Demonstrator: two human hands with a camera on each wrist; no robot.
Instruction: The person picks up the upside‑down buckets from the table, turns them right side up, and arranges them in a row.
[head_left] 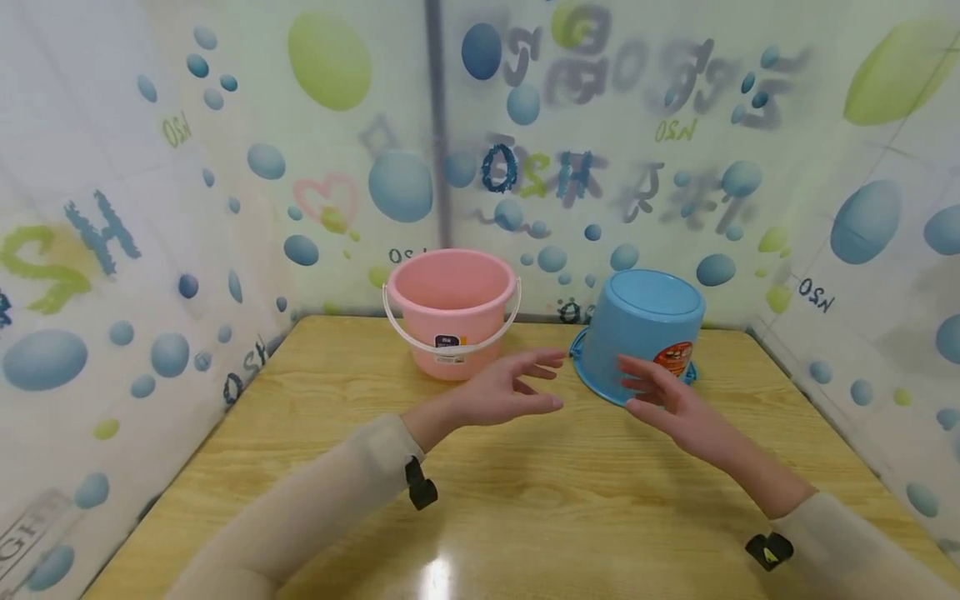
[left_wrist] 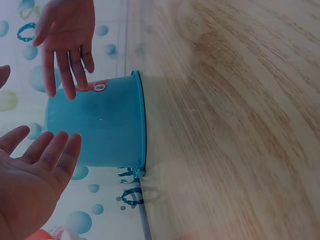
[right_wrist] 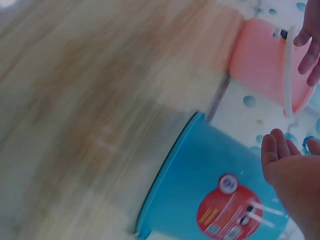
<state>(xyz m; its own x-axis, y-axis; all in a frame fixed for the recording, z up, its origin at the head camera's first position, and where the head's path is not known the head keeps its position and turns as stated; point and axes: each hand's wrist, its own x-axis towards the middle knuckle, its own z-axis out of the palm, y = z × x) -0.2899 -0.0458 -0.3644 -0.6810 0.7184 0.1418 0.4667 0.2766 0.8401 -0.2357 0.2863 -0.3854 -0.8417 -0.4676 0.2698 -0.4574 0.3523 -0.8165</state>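
A blue bucket point(head_left: 637, 325) stands upside down on the wooden table, its rim against the tabletop and a red label on its side. To its left a pink bucket point(head_left: 450, 317) stands upright, its white handle hanging down the front. My left hand point(head_left: 506, 389) hovers between the two buckets with loosely bent fingers and holds nothing. The right hand point(head_left: 675, 408) is raised in front of the blue bucket, fingers extended and overlapping it in the head view. In the left wrist view both hands appear on either side of the blue bucket point(left_wrist: 100, 125), palms showing.
The wooden table point(head_left: 525, 508) reaches back to a wall covering point(head_left: 330, 167) printed with blue and green bubbles. Similar side walls close in the table at left and right. Both forearms carry a black wrist strap below the hands.
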